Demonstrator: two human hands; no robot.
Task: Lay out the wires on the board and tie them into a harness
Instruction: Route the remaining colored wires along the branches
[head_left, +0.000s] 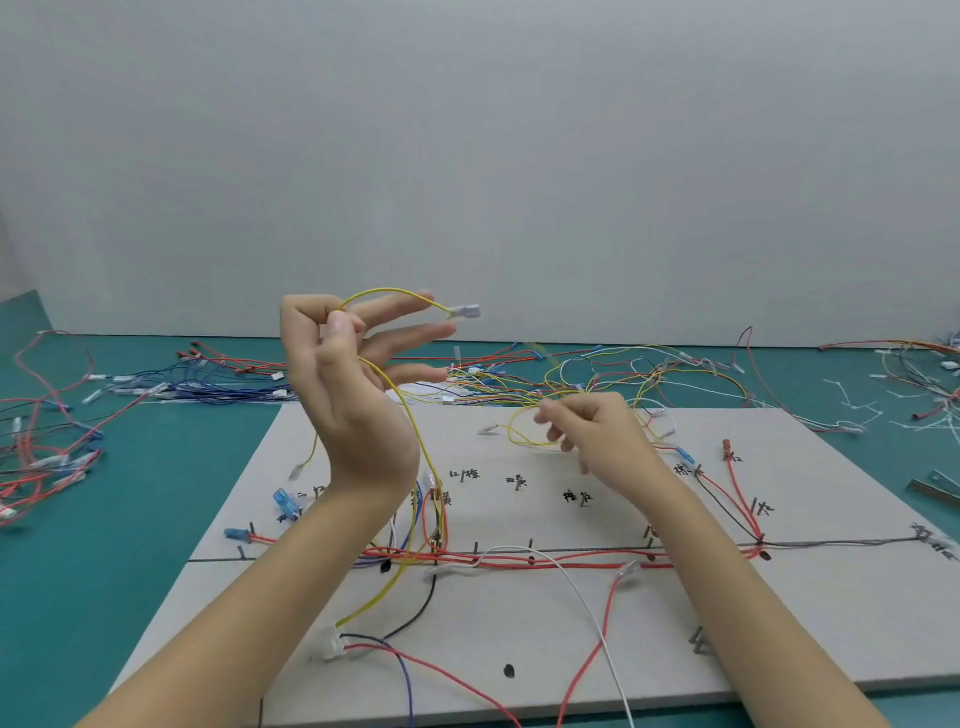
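Pinching a thin yellow wire (415, 447) in left hand (348, 395), right hand (597, 431) seemingly pinching another yellow loop (519, 439)

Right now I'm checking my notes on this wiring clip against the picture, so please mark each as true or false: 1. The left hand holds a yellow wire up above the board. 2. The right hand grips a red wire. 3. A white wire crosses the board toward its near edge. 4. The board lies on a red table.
1. True: the left hand pinches the yellow wire raised over the board.
2. False: the right hand pinches a loop of yellow wire.
3. True: the white wire runs down to the near edge.
4. False: the table is teal green.
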